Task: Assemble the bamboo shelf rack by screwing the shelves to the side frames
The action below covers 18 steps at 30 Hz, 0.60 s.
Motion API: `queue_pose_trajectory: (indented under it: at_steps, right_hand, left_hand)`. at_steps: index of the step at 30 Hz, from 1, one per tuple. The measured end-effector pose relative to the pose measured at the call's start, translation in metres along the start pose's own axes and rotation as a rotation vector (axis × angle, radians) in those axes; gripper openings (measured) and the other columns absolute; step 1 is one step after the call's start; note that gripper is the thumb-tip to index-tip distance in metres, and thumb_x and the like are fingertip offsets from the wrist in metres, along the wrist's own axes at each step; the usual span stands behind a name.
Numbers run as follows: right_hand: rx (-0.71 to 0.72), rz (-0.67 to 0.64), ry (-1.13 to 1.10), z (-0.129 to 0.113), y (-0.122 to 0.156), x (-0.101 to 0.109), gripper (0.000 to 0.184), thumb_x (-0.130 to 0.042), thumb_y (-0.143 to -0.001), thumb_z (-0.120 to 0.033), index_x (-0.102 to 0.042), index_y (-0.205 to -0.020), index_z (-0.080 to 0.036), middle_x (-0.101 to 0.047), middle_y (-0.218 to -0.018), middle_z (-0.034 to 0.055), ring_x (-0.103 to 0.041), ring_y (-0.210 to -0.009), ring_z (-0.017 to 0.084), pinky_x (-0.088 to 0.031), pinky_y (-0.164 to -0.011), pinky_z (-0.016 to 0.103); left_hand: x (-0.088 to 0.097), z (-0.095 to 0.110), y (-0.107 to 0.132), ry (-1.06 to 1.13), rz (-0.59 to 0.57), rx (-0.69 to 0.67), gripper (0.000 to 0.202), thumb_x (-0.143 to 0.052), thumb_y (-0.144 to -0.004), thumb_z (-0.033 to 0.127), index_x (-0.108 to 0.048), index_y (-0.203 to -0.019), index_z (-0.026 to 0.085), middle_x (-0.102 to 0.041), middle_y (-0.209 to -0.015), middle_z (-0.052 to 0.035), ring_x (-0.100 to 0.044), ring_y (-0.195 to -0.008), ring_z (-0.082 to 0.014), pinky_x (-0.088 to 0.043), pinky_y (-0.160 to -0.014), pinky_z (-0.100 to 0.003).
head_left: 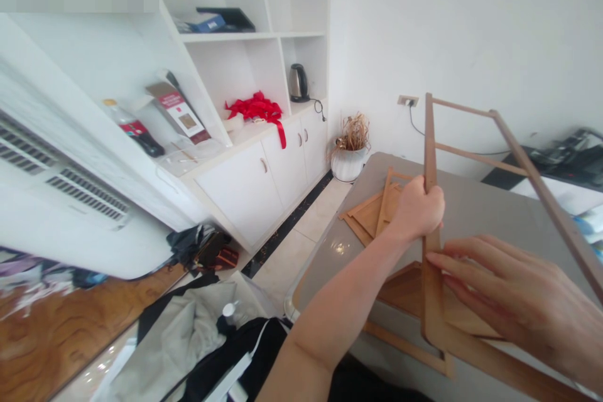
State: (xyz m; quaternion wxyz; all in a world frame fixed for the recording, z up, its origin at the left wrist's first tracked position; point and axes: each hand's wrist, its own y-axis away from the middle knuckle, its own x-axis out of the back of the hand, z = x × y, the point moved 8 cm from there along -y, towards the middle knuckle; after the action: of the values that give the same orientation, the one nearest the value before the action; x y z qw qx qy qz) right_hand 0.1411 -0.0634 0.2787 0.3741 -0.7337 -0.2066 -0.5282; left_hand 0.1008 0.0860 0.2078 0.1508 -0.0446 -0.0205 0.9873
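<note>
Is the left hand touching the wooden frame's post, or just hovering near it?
Touching: the head view shows the left hand wrapped around the post of the wooden frame.

White cabinets (240,191) stand left; the wall (377,31) is white; floor tiles (296,244), pale.

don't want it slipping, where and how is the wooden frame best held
Probably by the wooden frame's left upright, from its left side: the bar is slim and nearly vertical in the picture, so a hand can wrap it, as the left hand does. Two crossbars join it higher up, clear of that grip.
</note>
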Motion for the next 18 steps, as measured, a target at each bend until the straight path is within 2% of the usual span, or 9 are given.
queue_pose_trajectory:
  at_steps: [3, 5, 6, 8, 10, 15, 17, 18]
  right_hand:
    - [-0.361, 0.000, -0.043, 0.033, 0.005, -0.004, 0.022, -0.054, -0.090, -0.037, -0.063, -0.110, -0.031, -0.064, -0.117, 0.0047, -0.065, -0.096, 0.023, -0.056, -0.075, 0.032]
    - [-0.613, -0.089, -0.127, 0.055, 0.011, -0.012, 0.028, -0.049, -0.091, -0.048, -0.067, -0.099, -0.028, -0.068, -0.109, 0.0052, -0.066, -0.093, 0.025, -0.055, -0.073, 0.034]
    - [-0.685, -0.173, -0.216, 0.061, 0.012, -0.019, 0.033, -0.047, -0.092, -0.051, -0.068, -0.096, -0.026, -0.069, -0.103, 0.0052, -0.066, -0.091, 0.025, -0.054, -0.074, 0.034]
    - [-0.713, -0.358, -0.468, 0.060, 0.007, -0.033, 0.037, -0.044, -0.093, -0.051, -0.067, -0.094, -0.022, -0.070, -0.092, 0.0044, -0.066, -0.088, 0.023, -0.052, -0.079, 0.034]
    - [-0.691, -0.445, -0.702, 0.054, -0.003, -0.039, 0.034, -0.046, -0.094, -0.047, -0.064, -0.088, -0.019, -0.067, -0.083, 0.0026, -0.063, -0.080, 0.019, -0.051, -0.075, 0.030]
    - [-0.757, -0.476, -0.941, 0.049, -0.015, -0.045, 0.030, -0.054, -0.091, -0.042, -0.057, -0.074, -0.018, -0.059, -0.068, -0.0007, -0.055, -0.062, 0.010, -0.046, -0.061, 0.023]
    - [-0.774, -0.488, -0.935, 0.048, -0.014, -0.048, 0.031, -0.054, -0.090, -0.043, -0.058, -0.073, -0.017, -0.062, -0.067, 0.0008, -0.057, -0.060, 0.010, -0.046, -0.057, 0.021]
    - [-0.751, -0.454, -0.876, 0.049, -0.016, -0.046, 0.033, -0.054, -0.090, -0.043, -0.059, -0.072, -0.016, -0.063, -0.066, 0.0014, -0.058, -0.058, 0.010, -0.046, -0.054, 0.020]
  left_hand:
    - [0.002, -0.002, 0.001, 0.014, -0.006, -0.012, 0.010, -0.043, -0.083, 0.021, -0.040, -0.073, 0.021, -0.049, -0.057, 0.0043, -0.049, -0.035, -0.0093, -0.038, -0.037, -0.021]
    - [0.003, 0.000, 0.002, 0.018, -0.006, -0.024, 0.009, -0.042, -0.082, 0.019, -0.041, -0.073, 0.021, -0.050, -0.058, 0.0039, -0.048, -0.036, -0.0090, -0.038, -0.037, -0.020]
    - [0.002, 0.001, 0.002, 0.019, -0.006, -0.029, 0.009, -0.042, -0.082, 0.019, -0.040, -0.073, 0.021, -0.050, -0.058, 0.0039, -0.048, -0.036, -0.0088, -0.037, -0.038, -0.020]
    - [0.002, 0.005, 0.003, 0.015, -0.004, -0.037, 0.010, -0.042, -0.082, 0.019, -0.040, -0.073, 0.021, -0.050, -0.058, 0.0040, -0.048, -0.036, -0.0083, -0.037, -0.038, -0.020]
    - [0.001, 0.008, 0.003, 0.007, -0.003, -0.045, 0.011, -0.043, -0.083, 0.020, -0.040, -0.072, 0.021, -0.050, -0.058, 0.0042, -0.048, -0.036, -0.0080, -0.037, -0.039, -0.020]
    - [0.001, 0.014, 0.005, 0.008, -0.011, -0.051, 0.009, -0.041, -0.082, 0.020, -0.040, -0.073, 0.021, -0.051, -0.060, 0.0027, -0.049, -0.039, -0.0096, -0.039, -0.042, -0.023]
    - [0.001, 0.014, 0.006, 0.014, -0.012, -0.049, 0.008, -0.041, -0.082, 0.020, -0.040, -0.074, 0.021, -0.051, -0.060, 0.0021, -0.050, -0.040, -0.0103, -0.040, -0.043, -0.023]
    - [0.001, 0.014, 0.007, 0.020, -0.012, -0.043, 0.007, -0.041, -0.082, 0.021, -0.041, -0.075, 0.021, -0.051, -0.060, 0.0020, -0.050, -0.040, -0.0107, -0.040, -0.043, -0.024]
